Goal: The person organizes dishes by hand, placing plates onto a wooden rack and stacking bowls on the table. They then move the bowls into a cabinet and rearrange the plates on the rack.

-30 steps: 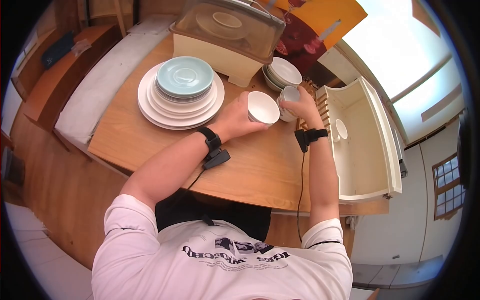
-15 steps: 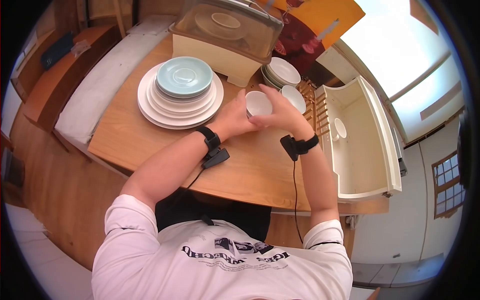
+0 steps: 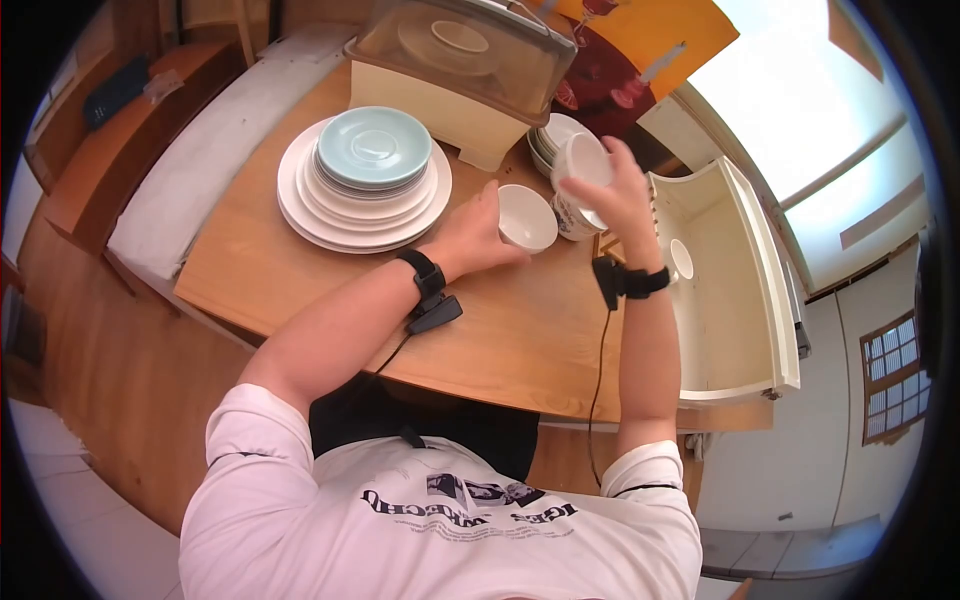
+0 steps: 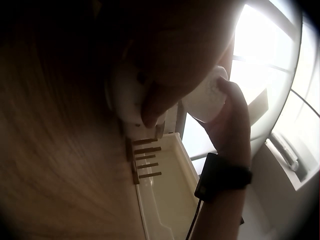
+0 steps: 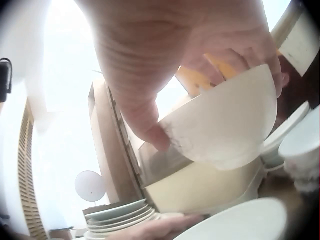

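Both hands (image 3: 626, 198) around separate bowls (image 3: 584, 162)

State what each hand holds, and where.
Right hand: a raised white bowl, by its outer sides near the rim. Left hand: another bowl, by its outer side.

A lidded cream box (image 3: 432, 112) stands near an orange-and-red poster (image 3: 640, 45).

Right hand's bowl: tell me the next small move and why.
Probably lower the raised white bowl onto the patterned bowl: the right hand holds it up close to there, while the left hand holds another bowl beside it.
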A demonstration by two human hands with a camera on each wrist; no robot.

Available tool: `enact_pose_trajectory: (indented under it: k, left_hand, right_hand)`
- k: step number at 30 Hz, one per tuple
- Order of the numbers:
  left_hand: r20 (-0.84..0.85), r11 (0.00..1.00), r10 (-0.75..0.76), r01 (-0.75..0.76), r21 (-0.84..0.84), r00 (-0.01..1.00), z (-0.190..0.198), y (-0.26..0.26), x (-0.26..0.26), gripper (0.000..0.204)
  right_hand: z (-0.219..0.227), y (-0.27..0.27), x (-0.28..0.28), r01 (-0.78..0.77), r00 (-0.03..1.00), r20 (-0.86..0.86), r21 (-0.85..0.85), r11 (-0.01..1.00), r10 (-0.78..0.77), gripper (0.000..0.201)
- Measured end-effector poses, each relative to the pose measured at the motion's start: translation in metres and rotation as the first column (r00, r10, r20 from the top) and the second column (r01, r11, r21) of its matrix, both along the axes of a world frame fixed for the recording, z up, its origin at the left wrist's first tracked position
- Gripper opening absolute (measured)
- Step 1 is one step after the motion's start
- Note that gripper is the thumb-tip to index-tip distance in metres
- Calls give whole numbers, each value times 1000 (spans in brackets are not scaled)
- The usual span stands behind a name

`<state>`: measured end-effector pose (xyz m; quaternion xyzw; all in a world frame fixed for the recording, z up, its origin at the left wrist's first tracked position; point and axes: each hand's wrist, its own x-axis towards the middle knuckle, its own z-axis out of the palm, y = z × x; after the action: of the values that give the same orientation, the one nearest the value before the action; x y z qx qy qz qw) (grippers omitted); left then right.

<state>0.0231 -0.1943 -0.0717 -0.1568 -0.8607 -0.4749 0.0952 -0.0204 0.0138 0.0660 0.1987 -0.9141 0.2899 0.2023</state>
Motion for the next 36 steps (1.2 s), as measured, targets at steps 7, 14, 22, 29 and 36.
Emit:
enact_pose_trajectory:
  k: [7,14,22,29,36]
  left_hand:
    - [-82,999,-7,10,36,997,-8,1,-4,102]
    - [-101,999,-10,14,40,995,-9,2,-4,91]
    - [-115,999,-8,12,35,993,-14,3,-7,91]
    - [-127,999,-28,33,31,992,-17,3,-8,98]
    - [70,980,-169,175,-95,983,-9,1,-5,94]
  right_hand:
    - [-20,45,-36,290,947,91,158,944,-307,107]
    - [-39,49,-42,252,929,243,140,958,-280,97]
    - [-45,49,-44,207,955,187,144,968,-232,87]
    - [-53,13,-9,-126,982,-119,164,978,146,81]
    - [-52,-3,38,-502,854,328,323,802,403,106]
